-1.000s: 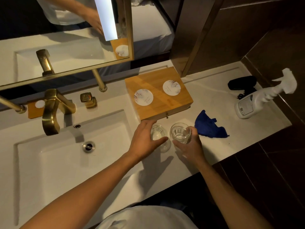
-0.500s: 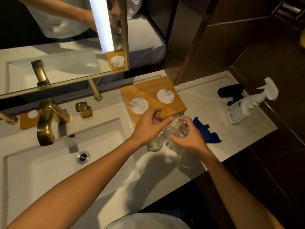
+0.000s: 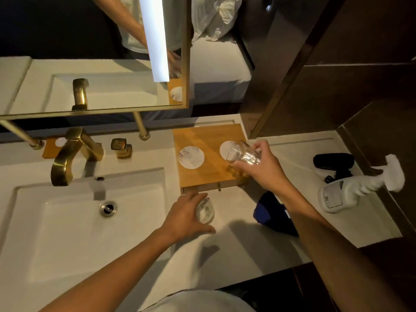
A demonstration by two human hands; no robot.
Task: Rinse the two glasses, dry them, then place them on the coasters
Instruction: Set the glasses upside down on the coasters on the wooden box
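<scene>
My right hand (image 3: 263, 167) grips a clear glass (image 3: 242, 155), tilted on its side in the air over the right coaster (image 3: 226, 149). My left hand (image 3: 185, 216) holds the second glass (image 3: 206, 210) from above on the white counter, just in front of the wooden tray (image 3: 209, 176). The left coaster (image 3: 191, 157) lies bare on that tray. Both coasters are round and white with a faint print. A blue cloth (image 3: 265, 212) lies on the counter under my right forearm, partly hidden by it.
The white basin (image 3: 67, 233) with a brass faucet (image 3: 65, 158) and drain (image 3: 108, 208) lies to the left. A white spray bottle (image 3: 351, 192) and a black hair dryer (image 3: 331, 162) sit at the right. A mirror hangs above; the dark wall closes the right side.
My right hand lifted its glass away from the other and up over the tray, tilting it. My left hand moved its glass down toward the counter in front of the tray.
</scene>
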